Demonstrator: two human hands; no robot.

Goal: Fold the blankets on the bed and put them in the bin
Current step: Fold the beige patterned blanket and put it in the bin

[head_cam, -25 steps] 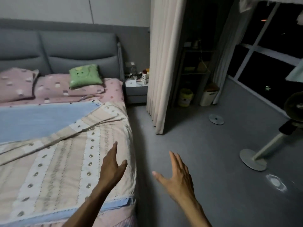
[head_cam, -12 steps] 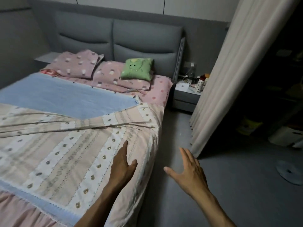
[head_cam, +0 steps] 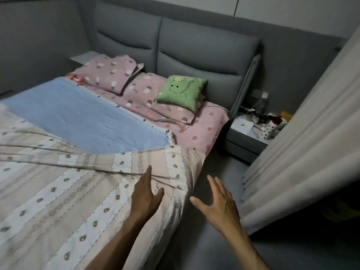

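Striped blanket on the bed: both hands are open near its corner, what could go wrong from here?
1. The striped blanket overlaps the blue blanket; pulling one may drag the other.
2. The left hand and right hand hold nothing; a loose grab could bunch its wrinkles.
3. No bin is in view.

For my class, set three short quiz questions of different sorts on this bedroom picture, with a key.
1. True or false: the left hand grips the striped blanket.
2. What lies on the pink pillows? A) green cushion B) book C) folded towel
3. Fill in: the right hand hovers over the ____, beside the bed.

Key: 1 false, its fingers are straight above the blanket; 2 A; 3 floor.
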